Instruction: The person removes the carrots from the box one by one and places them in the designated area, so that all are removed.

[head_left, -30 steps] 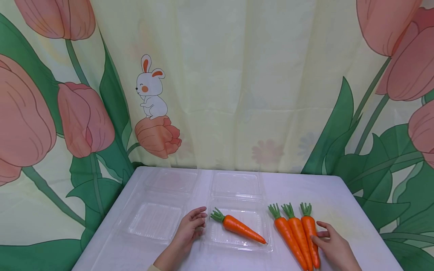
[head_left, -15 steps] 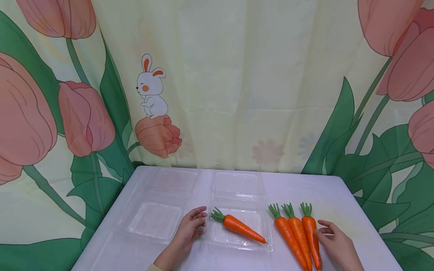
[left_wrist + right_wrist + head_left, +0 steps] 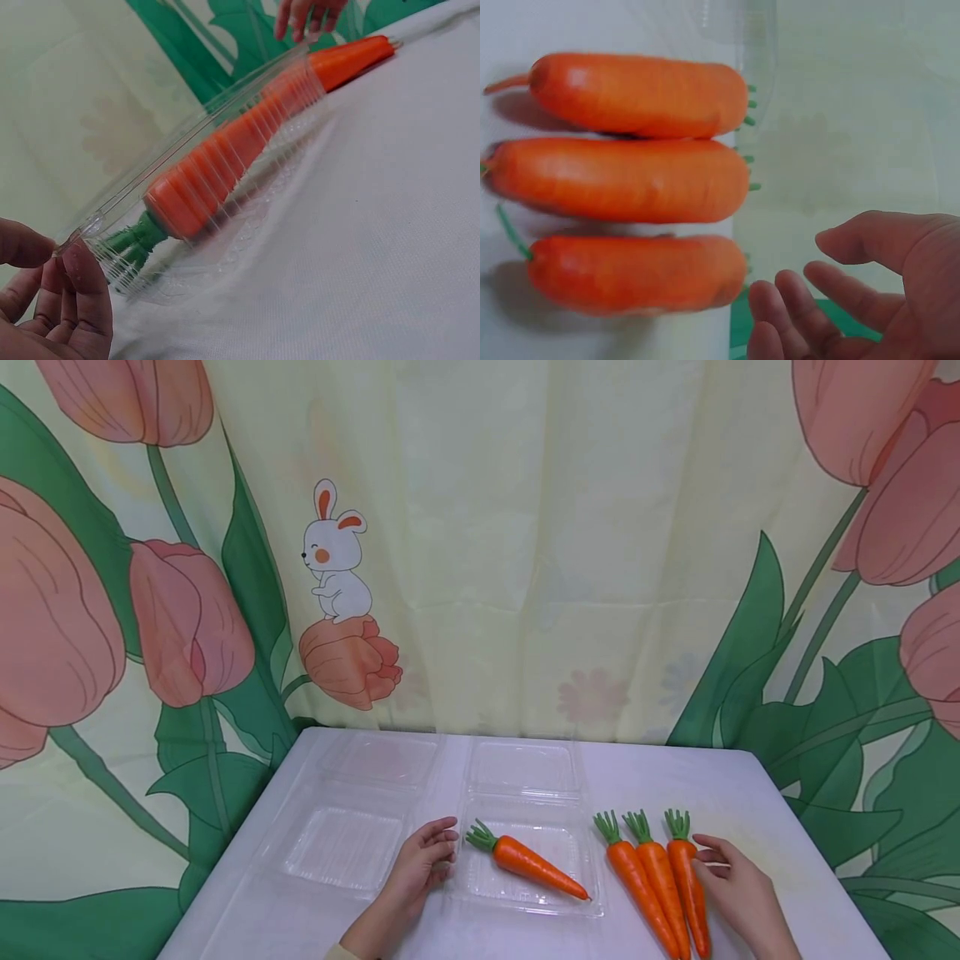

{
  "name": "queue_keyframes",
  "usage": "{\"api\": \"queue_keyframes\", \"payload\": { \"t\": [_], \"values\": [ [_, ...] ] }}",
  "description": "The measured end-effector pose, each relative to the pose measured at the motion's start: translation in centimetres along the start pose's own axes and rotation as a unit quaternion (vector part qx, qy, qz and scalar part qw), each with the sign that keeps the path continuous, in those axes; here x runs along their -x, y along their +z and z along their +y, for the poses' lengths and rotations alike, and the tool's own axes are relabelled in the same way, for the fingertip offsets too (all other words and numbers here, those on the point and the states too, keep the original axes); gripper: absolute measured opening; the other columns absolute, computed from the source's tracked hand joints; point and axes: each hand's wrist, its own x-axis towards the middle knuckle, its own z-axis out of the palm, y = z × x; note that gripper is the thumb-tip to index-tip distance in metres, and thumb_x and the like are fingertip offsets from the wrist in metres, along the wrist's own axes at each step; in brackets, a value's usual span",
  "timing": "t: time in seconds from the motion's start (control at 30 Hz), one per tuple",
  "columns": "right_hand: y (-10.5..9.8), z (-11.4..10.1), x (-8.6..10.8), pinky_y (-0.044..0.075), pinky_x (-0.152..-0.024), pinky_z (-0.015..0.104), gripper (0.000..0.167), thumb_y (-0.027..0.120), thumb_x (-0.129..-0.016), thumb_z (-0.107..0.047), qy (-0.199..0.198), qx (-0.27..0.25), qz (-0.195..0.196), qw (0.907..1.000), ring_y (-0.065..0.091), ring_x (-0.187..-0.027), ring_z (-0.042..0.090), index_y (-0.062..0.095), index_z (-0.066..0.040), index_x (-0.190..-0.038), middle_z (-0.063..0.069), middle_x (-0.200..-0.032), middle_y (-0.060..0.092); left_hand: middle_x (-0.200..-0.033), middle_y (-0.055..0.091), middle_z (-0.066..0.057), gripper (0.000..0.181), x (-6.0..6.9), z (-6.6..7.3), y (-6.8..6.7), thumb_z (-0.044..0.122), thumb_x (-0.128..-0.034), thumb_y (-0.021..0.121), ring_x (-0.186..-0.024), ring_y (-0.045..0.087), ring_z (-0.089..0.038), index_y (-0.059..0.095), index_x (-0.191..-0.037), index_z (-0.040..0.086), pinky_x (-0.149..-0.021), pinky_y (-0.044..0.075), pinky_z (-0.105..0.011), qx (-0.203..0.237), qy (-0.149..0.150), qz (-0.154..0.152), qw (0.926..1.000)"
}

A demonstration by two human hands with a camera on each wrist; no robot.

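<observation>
My left hand pinches the left rim of a clear plastic clamshell box between thumb and fingers, plain in the left wrist view. One orange carrot with a green top lies slantwise inside, its top toward that hand. To the right, a left carrot, a middle carrot and a right carrot lie side by side on the table. My right hand is beside the right carrot with loosely bent fingers. In the right wrist view, that hand holds nothing and its fingers are apart from the carrots.
A second clear clamshell box lies opened to the left, with no carrot in it. Both lids, such as the right lid, lie back toward the far table edge. A tulip-patterned curtain hangs behind the white table.
My right hand has moved slightly away from me along the right carrot, toward its green top. That carrot has shifted a little. My left hand has stayed at the box.
</observation>
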Motion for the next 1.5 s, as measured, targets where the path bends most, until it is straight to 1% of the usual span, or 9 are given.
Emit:
{"api": "queue_keyframes", "payload": {
  "t": [0.2, 0.33, 0.47, 0.7, 0.87, 0.97, 1.07, 1.23, 1.5],
  "values": [
    [-0.3, -1.7, 0.9, 0.061, -0.087, 0.047, 0.055, 0.064, -0.1, -0.014, -0.015, -0.011, -0.003, 0.9998, 0.058, -0.112, 0.047, 0.043, 0.007, -0.146, 0.034, -0.128, 0.057, -0.111, 0.062, -0.002, 0.049, -0.2, -0.1, 0.2, 0.004, -0.0967, 0.062, -0.087, 0.06, -0.016, 0.052, -0.144, 0.001, -0.07, 0.054, -0.026, 0.001, -0.007, 0.003, 1.0],
    [-0.3, -2.8, 1.6, 0.061, -0.087, 0.045, 0.055, 0.065, -0.1, -0.016, -0.038, -0.013, 0.002, 0.9992, 0.061, -0.111, 0.043, 0.046, 0.005, -0.146, 0.03, -0.127, 0.061, -0.112, 0.063, -0.003, 0.049, -0.4, -0.1, 0.2, 0.005, -0.0968, 0.063, -0.088, 0.061, -0.016, 0.053, -0.144, 0.002, -0.07, 0.054, -0.026, 0.002, -0.011, 0.008, 0.9999],
    [0.2, -4.3, 2.3, 0.061, -0.088, 0.044, 0.053, 0.065, -0.099, -0.016, -0.066, -0.009, 0.011, 0.9977, 0.064, -0.108, 0.036, 0.05, 0.003, -0.146, 0.025, -0.125, 0.064, -0.113, 0.064, -0.004, 0.047, -0.3, 0.0, 0.1, 0.006, -0.0972, 0.063, -0.089, 0.061, -0.017, 0.054, -0.143, 0.003, -0.071, 0.055, -0.027, 0.002, -0.015, 0.015, 0.9998],
    [1.8, -6.9, 3.0, 0.06, -0.089, 0.046, 0.052, 0.068, -0.096, -0.013, -0.08, -0.006, 0.009, 0.9968, 0.064, -0.107, 0.032, 0.053, -0.001, -0.144, 0.023, -0.126, 0.064, -0.113, 0.064, -0.004, 0.046, -0.1, 0.0, 0.2, 0.006, -0.0972, 0.063, -0.089, 0.062, -0.017, 0.055, -0.143, 0.003, -0.072, 0.055, -0.027, 0.004, -0.017, 0.017, 0.9997],
    [3.3, -8.4, 3.4, 0.061, -0.087, 0.044, 0.05, 0.071, -0.095, -0.014, -0.101, -0.003, 0.013, 0.9948, 0.065, -0.105, 0.029, 0.058, -0.003, -0.141, 0.018, -0.123, 0.066, -0.113, 0.064, -0.004, 0.048, -0.2, -0.1, 0.1, 0.006, -0.0971, 0.064, -0.088, 0.061, -0.017, 0.054, -0.144, 0.003, -0.071, 0.054, -0.027, 0.004, -0.014, 0.015, 0.9998],
    [4.1, -9.0, 3.7, 0.061, -0.086, 0.043, 0.046, 0.072, -0.093, -0.014, -0.13, 0.007, 0.023, 0.9912, 0.066, -0.101, 0.025, 0.062, -0.005, -0.137, 0.014, -0.119, 0.067, -0.113, 0.064, -0.004, 0.048, -0.3, -0.1, 0.1, 0.005, -0.097, 0.064, -0.088, 0.061, -0.016, 0.053, -0.144, 0.003, -0.071, 0.054, -0.027, 0.005, -0.015, 0.014, 0.9998],
    [4.9, -9.6, 3.9, 0.06, -0.086, 0.043, 0.045, 0.073, -0.091, -0.013, -0.151, 0.012, 0.019, 0.9883, 0.067, -0.099, 0.023, 0.064, -0.007, -0.135, 0.011, -0.117, 0.068, -0.113, 0.064, -0.004, 0.048, -0.3, 0.0, 0.1, 0.004, -0.0969, 0.063, -0.088, 0.062, -0.017, 0.053, -0.144, 0.003, -0.071, 0.054, -0.027, 0.006, -0.018, 0.015, 0.9997],
    [6.4, -10.9, 4.1, 0.061, -0.085, 0.042, 0.047, 0.078, -0.089, -0.014, -0.151, 0.011, -0.001, 0.9884, 0.066, -0.095, 0.02, 0.065, -0.007, -0.134, 0.009, -0.114, 0.068, -0.112, 0.065, -0.003, 0.048, -0.3, 0.0, 0.1, 0.005, -0.0971, 0.063, -0.088, 0.061, -0.017, 0.053, -0.144, 0.003, -0.071, 0.054, -0.027, 0.005, -0.021, 0.019, 0.9996],
    [8.7, -11.9, 4.3, 0.062, -0.082, 0.043, 0.046, 0.082, -0.085, -0.011, -0.173, -0.01, 0.0, 0.9849, 0.069, -0.093, 0.021, 0.067, -0.006, -0.129, 0.01, -0.109, 0.068, -0.111, 0.064, -0.002, 0.048, -0.3, 0.0, 0.2, 0.005, -0.0972, 0.062, -0.088, 0.061, -0.016, 0.053, -0.145, 0.003, -0.071, 0.054, -0.026, 0.007, -0.018, 0.017, 0.9997]
  ]
}}
